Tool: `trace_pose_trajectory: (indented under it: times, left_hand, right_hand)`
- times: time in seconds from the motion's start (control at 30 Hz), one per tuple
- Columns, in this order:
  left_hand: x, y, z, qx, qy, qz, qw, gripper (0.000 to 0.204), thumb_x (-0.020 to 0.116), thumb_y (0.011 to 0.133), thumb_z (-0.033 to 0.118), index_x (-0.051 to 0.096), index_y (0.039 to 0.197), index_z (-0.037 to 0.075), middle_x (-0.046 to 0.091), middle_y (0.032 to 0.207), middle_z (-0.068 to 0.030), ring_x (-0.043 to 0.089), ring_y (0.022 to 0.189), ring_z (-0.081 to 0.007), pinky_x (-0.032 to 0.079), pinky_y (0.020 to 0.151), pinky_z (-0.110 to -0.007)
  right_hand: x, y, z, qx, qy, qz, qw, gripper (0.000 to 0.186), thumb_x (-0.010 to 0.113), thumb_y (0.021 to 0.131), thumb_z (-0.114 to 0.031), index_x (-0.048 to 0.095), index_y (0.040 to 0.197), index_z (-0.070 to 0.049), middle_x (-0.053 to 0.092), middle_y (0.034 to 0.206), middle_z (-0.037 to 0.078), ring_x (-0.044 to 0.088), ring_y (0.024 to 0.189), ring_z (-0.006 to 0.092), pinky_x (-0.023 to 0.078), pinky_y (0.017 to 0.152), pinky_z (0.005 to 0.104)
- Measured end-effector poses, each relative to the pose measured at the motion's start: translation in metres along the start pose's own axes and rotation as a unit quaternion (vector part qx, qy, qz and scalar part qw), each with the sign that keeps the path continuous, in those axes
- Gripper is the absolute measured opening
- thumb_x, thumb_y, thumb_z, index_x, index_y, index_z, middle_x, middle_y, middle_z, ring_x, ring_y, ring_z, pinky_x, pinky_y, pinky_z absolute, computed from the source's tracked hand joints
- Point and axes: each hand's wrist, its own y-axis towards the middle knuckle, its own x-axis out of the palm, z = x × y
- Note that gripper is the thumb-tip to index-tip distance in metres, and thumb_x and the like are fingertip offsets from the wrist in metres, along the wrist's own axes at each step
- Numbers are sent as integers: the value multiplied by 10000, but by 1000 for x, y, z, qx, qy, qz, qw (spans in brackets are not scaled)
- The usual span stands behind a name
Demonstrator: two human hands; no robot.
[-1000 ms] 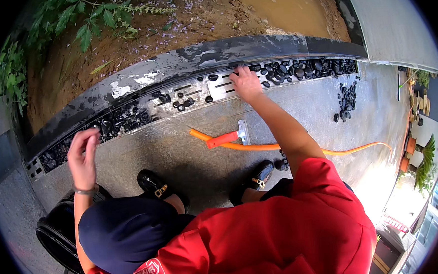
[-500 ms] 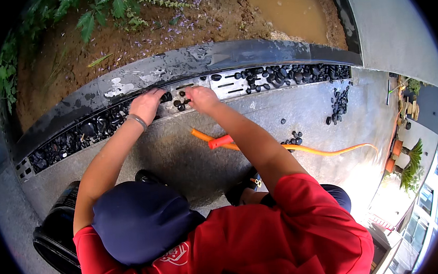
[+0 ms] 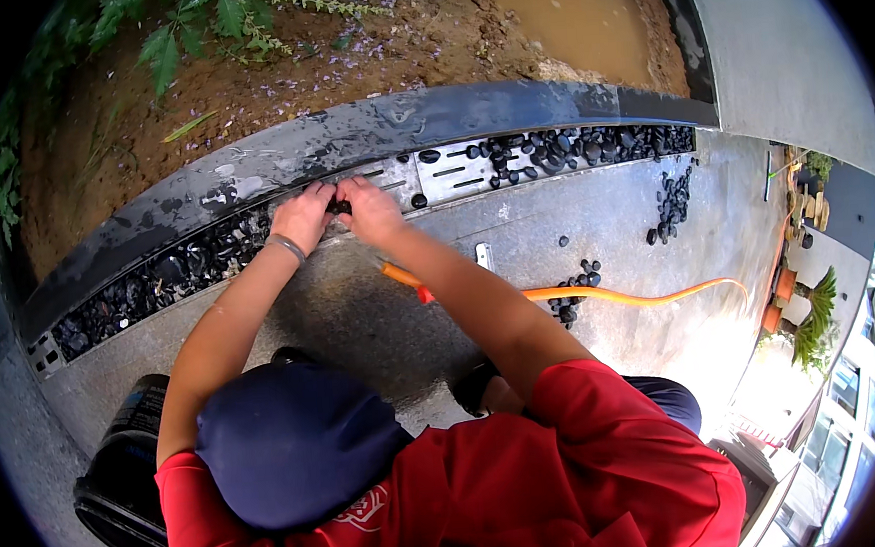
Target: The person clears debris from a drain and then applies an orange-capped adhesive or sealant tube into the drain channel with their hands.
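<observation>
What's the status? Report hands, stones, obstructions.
Left hand and right hand together on black stones in drain channel. Grip unclear. Orange hose behind, clear of hands.

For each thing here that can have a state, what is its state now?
Left hand: on the black pebbles, fingers curled.
Right hand: beside the left, touching pebbles.
Slotted grey metal drain channel: part filled, middle stretch bare.
Smooth black pebbles: packed in the channel; some loose on the pavement.
Orange hose: lying slack on the pavement.
Black plastic bucket: upright; contents hidden.
</observation>
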Motion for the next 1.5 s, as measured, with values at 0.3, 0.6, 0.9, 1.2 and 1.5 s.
trace_pose_trajectory:
  times: [0.3, 0.6, 0.9, 1.2, 1.5]
  left_hand:
    - [41, 13, -22, -175, -305, -37, 935, 340, 710, 805, -61, 616, 1127, -9, 670, 900, -55, 644, 814, -129, 553, 756, -286]
    - [-18, 7, 110, 30, -364, -2, 931, 539, 668, 830, -75, 550, 1324, 108, 609, 1142, -87, 630, 1077, -214, 540, 896, -319]
    - [-2, -4, 5, -33, 8, -71, 997, 220, 700, 812, 116, 581, 997, 115, 616, 1046, -100, 634, 979, -337, 524, 801, -449]
    - [9, 1, 6, 3, -57, -50, 997, 256, 698, 787, 66, 553, 994, 106, 580, 1018, -112, 623, 952, -371, 519, 775, -461]
    - [33, 21, 19, 123, -38, -104, 986, 257, 588, 771, -50, 685, 929, 127, 560, 1034, -108, 638, 935, -347, 524, 810, -447]
  right_hand:
    - [13, 13, 11, 197, 358, -58, 911, 224, 673, 824, -119, 556, 1010, -76, 651, 943, 75, 676, 827, 251, 556, 800, 407]
    - [-77, -14, 82, 301, 662, 7, 686, 169, 589, 989, -270, 553, 1027, -110, 617, 851, 26, 637, 752, 161, 543, 631, 307]
    - [-126, -45, 90, 90, -292, 78, 949, 341, 767, 789, -404, 658, 997, -158, 653, 1046, 77, 631, 1100, 302, 540, 876, 413]
    - [-80, -5, 65, 145, -194, -108, 964, 313, 736, 771, -289, 657, 1023, -123, 710, 1008, 96, 679, 1010, 288, 552, 848, 416]
    - [-52, 5, 26, 161, -184, -170, 955, 519, 813, 747, -388, 690, 1135, -66, 685, 1187, 124, 659, 1108, 272, 552, 905, 382]
